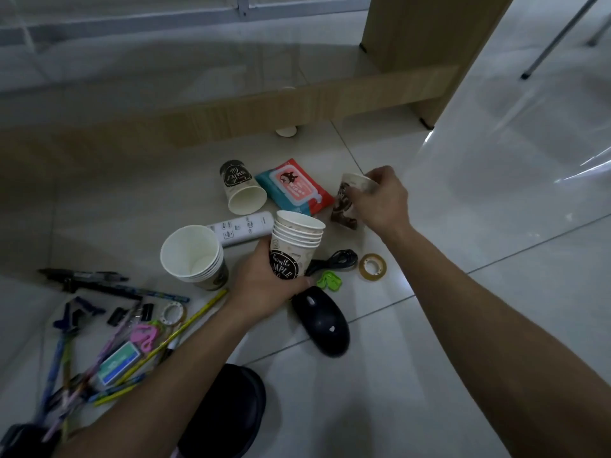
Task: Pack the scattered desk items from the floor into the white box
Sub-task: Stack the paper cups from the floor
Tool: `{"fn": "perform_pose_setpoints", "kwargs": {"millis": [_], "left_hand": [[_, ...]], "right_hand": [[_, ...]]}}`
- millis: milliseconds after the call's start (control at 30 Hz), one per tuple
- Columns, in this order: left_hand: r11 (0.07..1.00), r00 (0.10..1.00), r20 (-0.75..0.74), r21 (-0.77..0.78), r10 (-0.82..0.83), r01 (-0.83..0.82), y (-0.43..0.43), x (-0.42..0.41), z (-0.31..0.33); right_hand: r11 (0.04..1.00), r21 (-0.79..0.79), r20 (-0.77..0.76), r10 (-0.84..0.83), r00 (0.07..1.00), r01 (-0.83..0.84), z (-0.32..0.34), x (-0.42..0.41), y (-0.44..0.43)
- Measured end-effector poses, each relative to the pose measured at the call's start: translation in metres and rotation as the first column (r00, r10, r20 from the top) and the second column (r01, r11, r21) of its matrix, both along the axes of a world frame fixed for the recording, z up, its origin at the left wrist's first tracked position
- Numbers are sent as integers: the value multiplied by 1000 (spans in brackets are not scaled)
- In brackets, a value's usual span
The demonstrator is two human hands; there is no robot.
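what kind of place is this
Probably an office floor, beside a desk: pale tiled floor, a wood-grain desk panel standing on it, and a computer mouse and pens scattered about.

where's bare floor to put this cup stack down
Bare floor lies right of the tape roll and mouse, toward the desk leg. Another free patch sits left of the lying cup, above the pens. It is crowded around the remote, wipes and standing cups.
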State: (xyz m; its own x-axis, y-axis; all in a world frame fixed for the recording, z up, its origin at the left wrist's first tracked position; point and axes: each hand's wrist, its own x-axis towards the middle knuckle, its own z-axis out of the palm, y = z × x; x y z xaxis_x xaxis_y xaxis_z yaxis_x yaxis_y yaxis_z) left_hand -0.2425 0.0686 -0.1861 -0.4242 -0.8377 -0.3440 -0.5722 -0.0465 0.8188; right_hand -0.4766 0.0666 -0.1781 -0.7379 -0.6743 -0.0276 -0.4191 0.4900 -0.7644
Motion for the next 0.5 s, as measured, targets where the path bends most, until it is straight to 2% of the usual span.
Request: {"fn": "perform_pose_setpoints", "kwargs": {"millis": [100,167,233,300,400,433,500], "left_hand": [[1000,1000,-8,2,9,-9,0,3,0],[1000,1000,-4,3,14,-14,-1,4,-1],[999,999,10,11,30,-30,0,6,-3],[999,999,6,24,47,-47,1,8,-5],[995,996,2,57,84,-84,2,8,-7],[993,995,-10,72,98,-97,3,6,-9],[985,990,-39,112,134,-129,6,4,-9]], "right_hand": [[943,-319,106,-64,992,95,28,8,7],[916,-400,26,-20,999,28,44,16,9],[952,-285,-147,76,986,-116,51,22,6],[963,-95,-229,226,947,-252,48,26,-3],[857,198,-202,511,835,-476,30,40,-29],[811,258,-201,577,792,-525,24,48,-40],[764,271,-139,633,762,-586,15,63,-66]]}}
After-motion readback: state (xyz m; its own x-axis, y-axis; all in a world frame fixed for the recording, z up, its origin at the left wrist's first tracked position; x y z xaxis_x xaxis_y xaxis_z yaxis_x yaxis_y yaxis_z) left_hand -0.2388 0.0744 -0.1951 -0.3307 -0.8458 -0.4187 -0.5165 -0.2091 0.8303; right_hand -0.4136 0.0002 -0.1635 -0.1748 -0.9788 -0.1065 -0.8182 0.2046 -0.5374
